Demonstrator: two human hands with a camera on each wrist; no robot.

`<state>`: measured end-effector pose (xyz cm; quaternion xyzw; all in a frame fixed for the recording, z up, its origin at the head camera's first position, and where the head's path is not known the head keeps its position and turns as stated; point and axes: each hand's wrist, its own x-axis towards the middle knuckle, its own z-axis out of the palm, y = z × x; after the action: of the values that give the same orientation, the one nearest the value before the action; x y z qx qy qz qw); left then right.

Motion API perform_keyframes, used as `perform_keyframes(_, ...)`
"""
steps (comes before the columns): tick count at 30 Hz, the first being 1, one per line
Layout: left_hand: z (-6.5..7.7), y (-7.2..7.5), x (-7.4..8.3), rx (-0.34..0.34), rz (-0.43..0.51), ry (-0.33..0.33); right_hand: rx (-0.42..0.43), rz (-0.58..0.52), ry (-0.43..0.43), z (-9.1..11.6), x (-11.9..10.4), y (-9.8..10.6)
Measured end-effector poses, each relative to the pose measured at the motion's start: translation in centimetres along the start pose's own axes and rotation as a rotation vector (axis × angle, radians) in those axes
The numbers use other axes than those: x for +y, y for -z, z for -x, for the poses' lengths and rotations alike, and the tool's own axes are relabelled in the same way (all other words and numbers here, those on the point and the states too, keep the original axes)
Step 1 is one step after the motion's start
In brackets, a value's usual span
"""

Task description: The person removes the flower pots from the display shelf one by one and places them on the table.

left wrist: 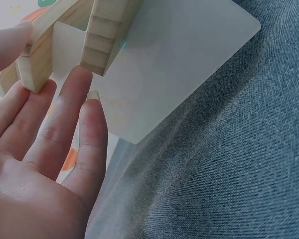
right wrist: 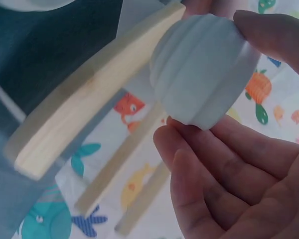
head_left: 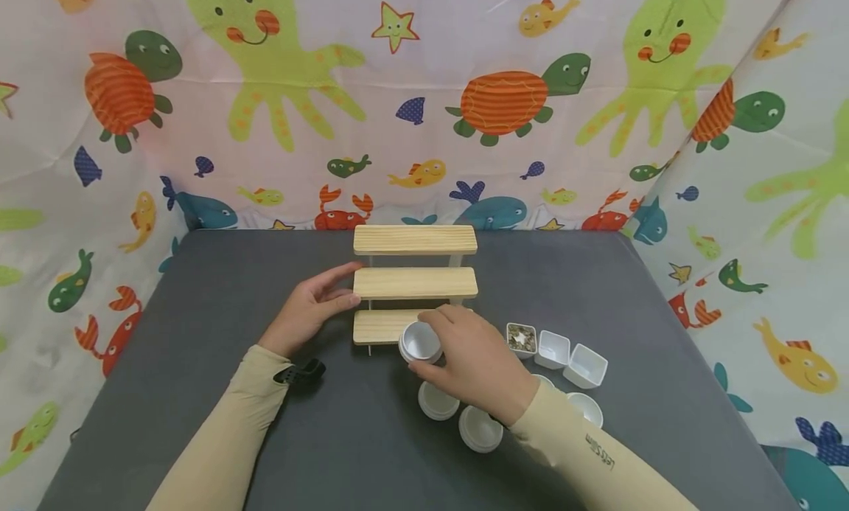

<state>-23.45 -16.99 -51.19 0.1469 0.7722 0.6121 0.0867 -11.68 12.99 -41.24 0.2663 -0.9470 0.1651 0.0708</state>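
A three-tier shelf [head_left: 415, 283] with pale wooden planks and clear side panels stands mid-table. My left hand [head_left: 306, 310] holds the left end of its middle plank, thumb on one side and fingertips on the other, as the left wrist view shows at the plank end [left wrist: 36, 73]. In my right hand [head_left: 479, 357], a small white round cup [head_left: 421, 341] is pinched between thumb and fingers. The cup overlaps the front of the lowest plank [head_left: 383, 327] in the head view. Its ribbed side [right wrist: 204, 72] faces the right wrist camera.
Two white round cups [head_left: 438, 401] [head_left: 480, 429] stand in front of the shelf. Right of it are white square cups [head_left: 553, 349], one holding a speckled filling [head_left: 521, 339]. Another round cup [head_left: 587, 409] is partly behind the right sleeve. A sea-animal curtain [head_left: 424, 68] encloses the grey table.
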Motion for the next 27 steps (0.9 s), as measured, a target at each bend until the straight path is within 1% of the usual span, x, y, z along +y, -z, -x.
perform_keyframes(8, 0.0, 0.1, -0.2, -0.006, 0.011, -0.009, 0.025, 0.043, -0.049, 4.0, 1.6, 1.7)
perform_keyframes(13, 0.2, 0.1, 0.1, 0.002, -0.002, 0.008, 0.041, 0.051, -0.11, 6.4, 2.3, 2.4)
perform_keyframes(21, 0.4, 0.1, 0.4, -0.005, 0.002, 0.013, 0.075, 0.062, -0.185, 10.3, 3.6, 2.5)
perform_keyframes(24, 0.3, 0.0, 0.3, -0.009, 0.001, 0.007, 0.059, 0.055, -0.252, 11.7, 3.7, 2.4)
perform_keyframes(27, 0.3, -0.1, 0.2, -0.013, 0.009, 0.004, 0.014, 0.041, -0.336, 13.0, 3.9, 2.3)
